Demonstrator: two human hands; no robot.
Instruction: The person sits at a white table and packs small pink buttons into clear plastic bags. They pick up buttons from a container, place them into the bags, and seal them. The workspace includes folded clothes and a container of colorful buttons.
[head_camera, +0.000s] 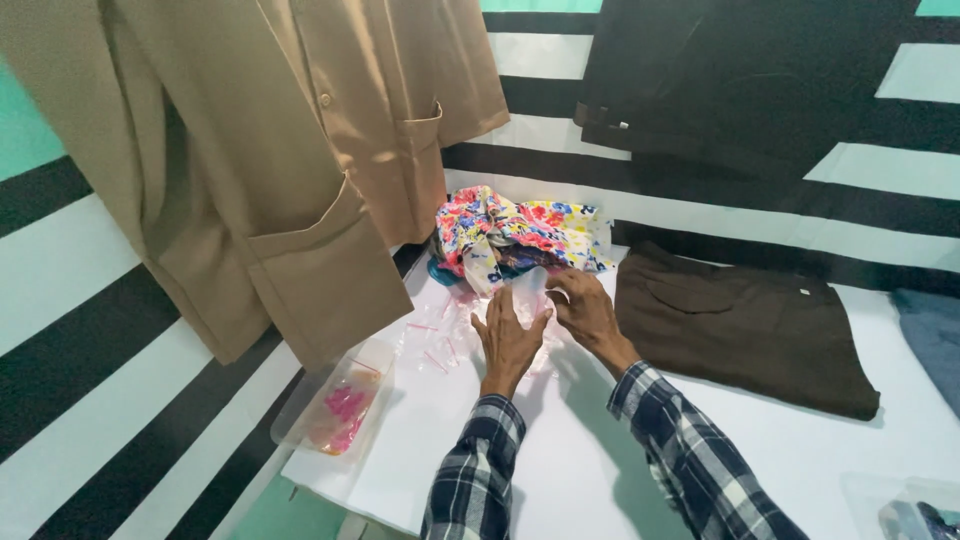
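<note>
Hanging at upper left, a tan shirt; at upper right, a dark garment against the striped wall. Below, a white table bearing folded brown trousers on the right. At the far edge, a crumpled flowered cloth, partly inside a clear plastic bag. Left hand spread flat, fingers open, pressing the bag down, gripping nothing. Right hand loosely curled at the bag's mouth just beside the cloth; whether pinching the film, cannot tell. Near the left edge, a clear pouch of pink pins; loose pink pins scattered beside the left hand. Possible trouble: thin film slipping or tearing under pull, cloth bunching at the opening, stray pins swept off or pricking a palm.
</note>
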